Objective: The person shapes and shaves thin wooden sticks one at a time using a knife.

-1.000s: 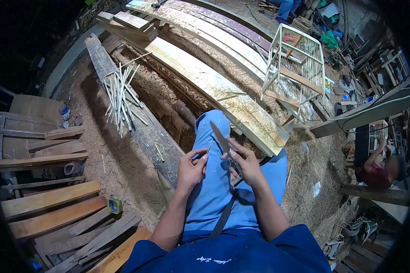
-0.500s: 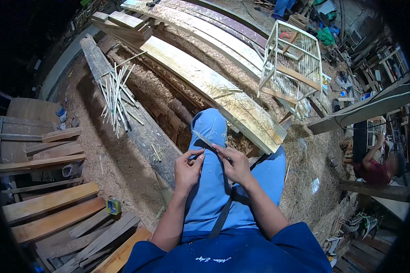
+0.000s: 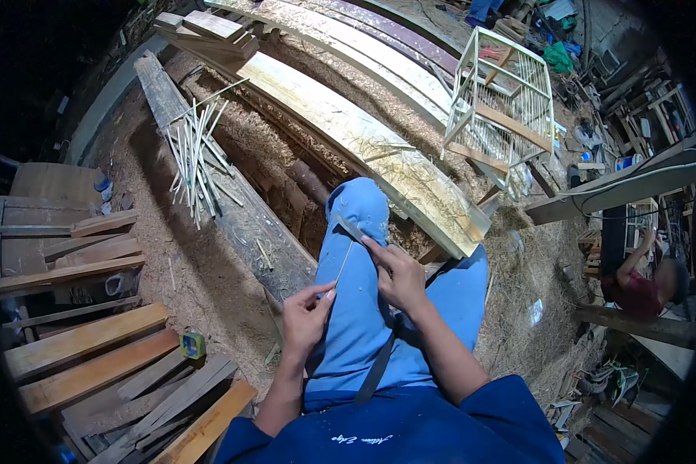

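My left hand (image 3: 305, 319) pinches the lower end of a thin stick (image 3: 344, 264), which slants up across my blue-trousered thigh. In my right hand (image 3: 398, 274) is a knife (image 3: 351, 229), its flat blade pointing up and left over my knee, close to the stick's upper end. The fingers of my right hand are wrapped round the handle, which is mostly hidden. Left of my knee, a pile of thin pale sticks (image 3: 197, 166) lies on a weathered board (image 3: 243, 224).
A long pale plank (image 3: 325, 120) runs past my knee, with a slatted wooden cage (image 3: 510, 127) beyond it. Cut boards (image 3: 93, 338) and a yellow tape measure (image 3: 192, 346) are at the lower left. Another person (image 3: 648, 282) is at the far right.
My left hand has moved down and left, away from my right hand, and more of the thin stick shows between them. The blade has shifted slightly up and right.
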`<state>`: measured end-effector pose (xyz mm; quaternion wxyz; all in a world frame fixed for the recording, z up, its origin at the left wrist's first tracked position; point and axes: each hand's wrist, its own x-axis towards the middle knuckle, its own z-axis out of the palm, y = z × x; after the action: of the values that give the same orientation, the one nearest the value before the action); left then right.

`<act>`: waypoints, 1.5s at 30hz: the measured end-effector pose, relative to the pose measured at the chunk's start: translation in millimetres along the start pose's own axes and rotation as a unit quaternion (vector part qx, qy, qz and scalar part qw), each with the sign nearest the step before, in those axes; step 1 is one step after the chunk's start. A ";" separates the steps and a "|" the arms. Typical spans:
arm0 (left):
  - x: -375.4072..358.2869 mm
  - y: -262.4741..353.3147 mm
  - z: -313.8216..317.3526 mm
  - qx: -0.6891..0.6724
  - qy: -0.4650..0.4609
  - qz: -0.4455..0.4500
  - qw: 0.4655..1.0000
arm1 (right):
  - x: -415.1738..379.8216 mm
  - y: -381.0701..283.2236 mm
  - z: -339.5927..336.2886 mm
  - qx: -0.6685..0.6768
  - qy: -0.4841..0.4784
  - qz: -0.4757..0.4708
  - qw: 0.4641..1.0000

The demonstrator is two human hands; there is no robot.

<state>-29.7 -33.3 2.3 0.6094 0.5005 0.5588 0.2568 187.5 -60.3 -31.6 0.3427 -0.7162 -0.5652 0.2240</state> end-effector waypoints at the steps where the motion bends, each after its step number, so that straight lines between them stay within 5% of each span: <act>1: -8.4 -1.8 -4.2 0.001 0.000 -0.001 1.000 | 0.9 0.0 -1.3 0.001 0.000 0.001 1.000; 13: 24.9 20.2 9.9 -0.006 -0.027 0.002 1.000 | -2.3 -4.0 1.2 0.058 -0.005 -0.080 0.995; 19: 48.7 17.5 18.2 -0.045 -0.049 -0.010 0.998 | -2.0 1.3 1.4 0.050 -0.004 -0.046 0.998; 31: -12.7 0.0 -18.1 -0.164 -0.071 -0.149 0.973 | 1.0 -3.7 -0.8 0.026 0.013 -0.029 0.999; 45: 44.6 25.2 14.8 -0.120 -0.054 -0.104 0.986 | -6.4 -2.0 -0.4 0.044 -0.007 -0.058 0.997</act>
<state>1.3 10.2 4.1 0.7175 0.3759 0.5397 0.2295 184.9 -66.3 -30.2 0.3826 -0.6646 -0.5978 0.2336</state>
